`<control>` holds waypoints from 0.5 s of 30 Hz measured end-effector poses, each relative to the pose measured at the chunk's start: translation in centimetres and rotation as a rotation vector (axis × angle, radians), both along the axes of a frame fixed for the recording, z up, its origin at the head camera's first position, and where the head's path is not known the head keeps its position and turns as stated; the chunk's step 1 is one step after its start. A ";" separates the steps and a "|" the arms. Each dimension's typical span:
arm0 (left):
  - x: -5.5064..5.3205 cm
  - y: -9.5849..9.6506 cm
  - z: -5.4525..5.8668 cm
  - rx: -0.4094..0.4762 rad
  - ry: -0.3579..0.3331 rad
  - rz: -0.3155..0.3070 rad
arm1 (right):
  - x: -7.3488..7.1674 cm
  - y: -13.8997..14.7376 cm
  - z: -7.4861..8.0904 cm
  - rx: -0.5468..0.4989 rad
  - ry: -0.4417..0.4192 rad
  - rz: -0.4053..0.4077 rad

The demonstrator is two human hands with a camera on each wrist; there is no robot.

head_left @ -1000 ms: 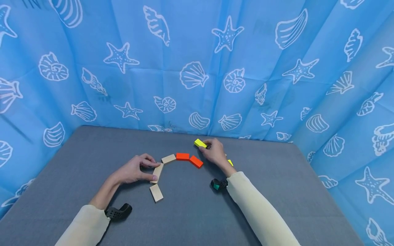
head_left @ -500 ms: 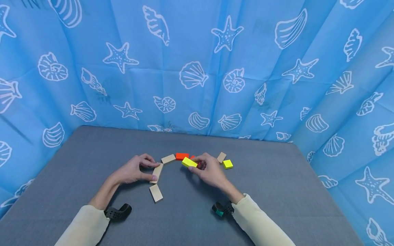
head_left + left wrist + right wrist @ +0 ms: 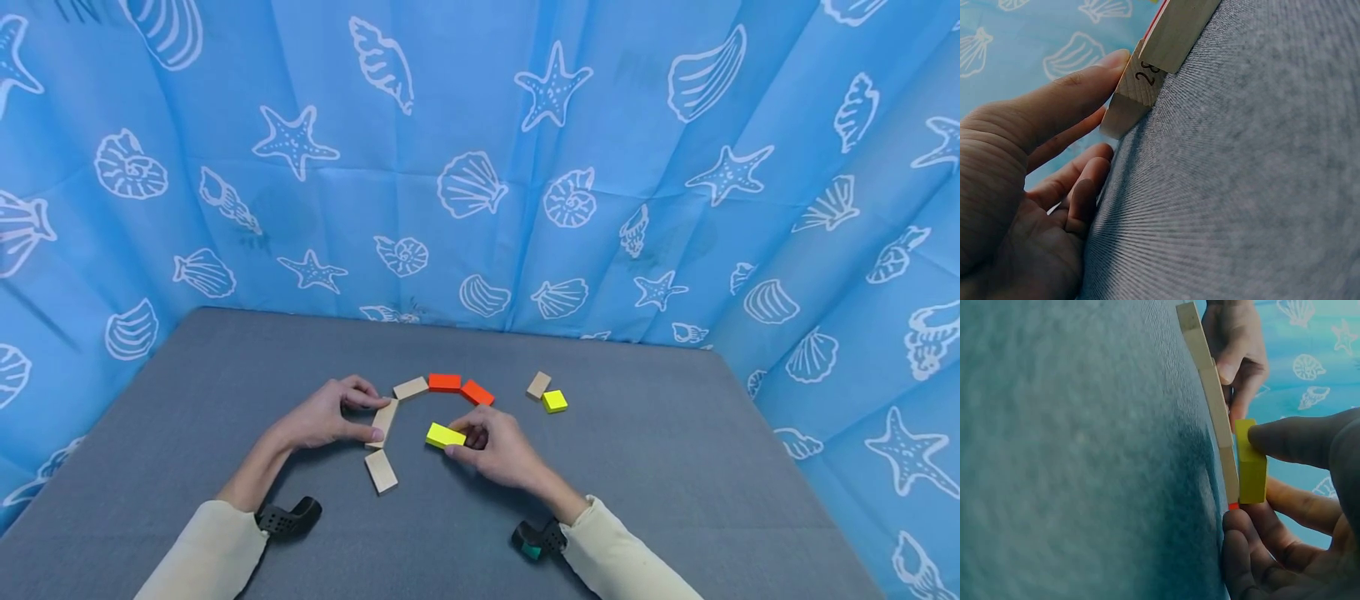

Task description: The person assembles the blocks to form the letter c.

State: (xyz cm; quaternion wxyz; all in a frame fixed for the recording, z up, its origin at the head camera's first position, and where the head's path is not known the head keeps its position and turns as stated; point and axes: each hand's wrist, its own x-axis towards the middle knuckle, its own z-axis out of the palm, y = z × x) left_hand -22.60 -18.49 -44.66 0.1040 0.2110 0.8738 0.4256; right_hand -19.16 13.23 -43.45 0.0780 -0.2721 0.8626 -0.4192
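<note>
Yellow rectangular block (image 3: 446,436) is held above the gray tabletop (image 3: 637,500), inside the block arc, pinched between the thumb and fingers of the right hand (image 3: 495,446). Left hand (image 3: 330,412) grips 1 wooden block (image 3: 385,421), thumb and index finger spread to its 2 ends. Marking (image 3: 1147,75) on this block appears to read "28". 2 orange-red blocks (image 3: 446,382) and 2 more wooden blocks (image 3: 411,388) form the remaining arc.
</note>
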 end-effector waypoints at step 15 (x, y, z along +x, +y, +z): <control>0.0 0.0 -0.3 -0.002 0.020 -0.001 | 0.6 -0.6 -0.3 0.115 -0.031 0.104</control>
